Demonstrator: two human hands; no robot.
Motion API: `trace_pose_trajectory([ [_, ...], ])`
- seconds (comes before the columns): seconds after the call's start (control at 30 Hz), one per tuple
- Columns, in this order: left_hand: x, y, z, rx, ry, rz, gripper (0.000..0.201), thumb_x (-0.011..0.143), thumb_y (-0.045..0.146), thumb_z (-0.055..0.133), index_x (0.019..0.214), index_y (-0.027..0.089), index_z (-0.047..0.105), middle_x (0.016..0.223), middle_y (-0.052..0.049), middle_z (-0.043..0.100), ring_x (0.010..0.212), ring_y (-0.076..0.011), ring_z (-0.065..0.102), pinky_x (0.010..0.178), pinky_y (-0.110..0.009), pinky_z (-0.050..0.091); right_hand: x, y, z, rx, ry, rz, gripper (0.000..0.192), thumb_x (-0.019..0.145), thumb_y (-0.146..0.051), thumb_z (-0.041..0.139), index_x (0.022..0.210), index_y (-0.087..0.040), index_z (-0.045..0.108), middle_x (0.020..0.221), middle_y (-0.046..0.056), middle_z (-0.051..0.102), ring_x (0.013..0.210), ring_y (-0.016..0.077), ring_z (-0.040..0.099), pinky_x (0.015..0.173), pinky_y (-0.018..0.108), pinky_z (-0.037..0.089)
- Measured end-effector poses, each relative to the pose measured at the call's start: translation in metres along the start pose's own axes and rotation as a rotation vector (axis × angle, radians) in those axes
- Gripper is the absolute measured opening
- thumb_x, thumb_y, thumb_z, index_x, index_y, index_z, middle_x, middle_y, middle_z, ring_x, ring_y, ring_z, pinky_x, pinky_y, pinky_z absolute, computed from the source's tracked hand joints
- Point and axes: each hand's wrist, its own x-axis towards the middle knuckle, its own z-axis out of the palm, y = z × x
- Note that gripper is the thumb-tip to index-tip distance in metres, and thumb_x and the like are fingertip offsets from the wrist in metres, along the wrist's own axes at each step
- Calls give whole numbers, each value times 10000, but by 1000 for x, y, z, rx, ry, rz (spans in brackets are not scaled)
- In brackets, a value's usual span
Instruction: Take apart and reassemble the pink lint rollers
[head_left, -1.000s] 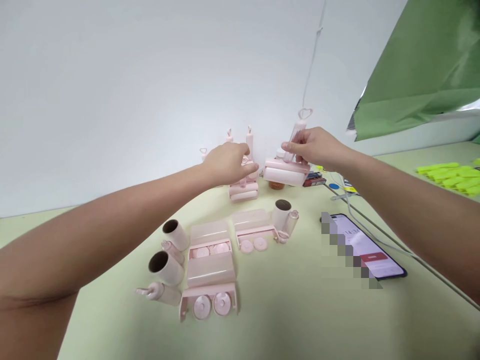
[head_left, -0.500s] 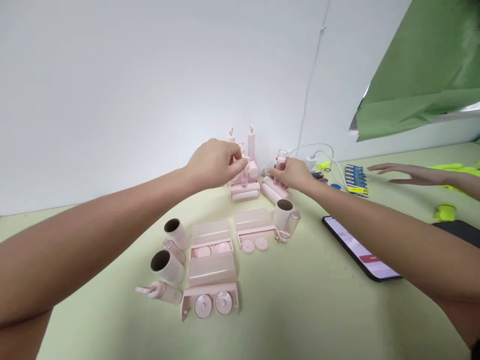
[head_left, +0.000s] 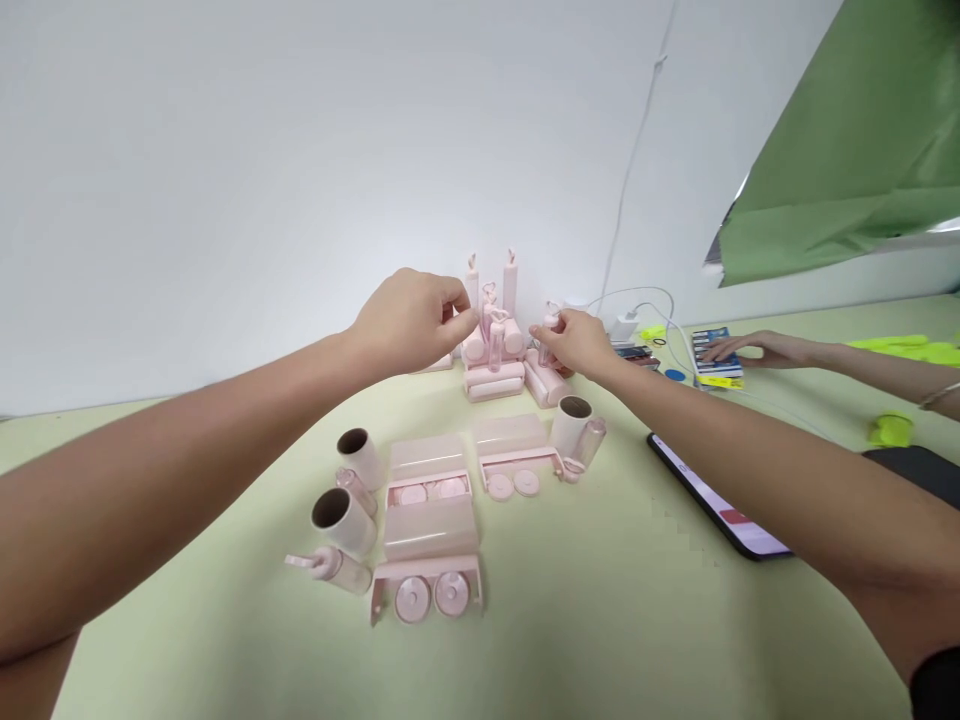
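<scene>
A stack of assembled pink plastic lint rollers point(head_left: 493, 362) stands near the far edge of the pale green counter point(head_left: 600, 620), against the white wall. The left hand point(head_left: 409, 320) hovers just beside it with fingers curled loosely, gripping nothing I can make out. The right hand point(head_left: 574, 342) pinches the slim pink handle point(head_left: 550, 330) of a roller lying beside the stack. Nearer lie cardboard-cored rolls point(head_left: 346, 515) and pink covers point(head_left: 431, 540). A black smartphone point(head_left: 712, 500) rests toward the right edge, and another person's hand point(head_left: 739, 349) touches a blue packet point(head_left: 716, 352).
</scene>
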Motion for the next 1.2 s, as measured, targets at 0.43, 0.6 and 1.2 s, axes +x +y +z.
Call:
trace_pose_trajectory([
  [0.43,-69,25,-60,39,153,-41,255,820,423,534,816,236,707,664,13,622,656,-147,596,669,-294,427,-50,-34,-71,239,152,-14,288,799,-392,640,1008,-201,584,1006,97,674,615,189,637,528,323,480],
  [0.6,-133,28,-74,65,184,-230,278,815,511,529,889,310,706,618,32,602,558,-136,538,568,-282,431,-134,-58,-90,437,79,-243,121,835,-356,581,864,-238,579,758,39,642,597,189,600,545,328,477],
  [1.2,-212,-79,-1,-292,-363,-315,286,832,500,604,1023,315,711,1181,-35,571,920,-180,582,744,-273,482,-250,-43,-32,487,-557,-372,141,876,-277,541,779,-190,594,616,-26,515,550,112,444,512,236,346],
])
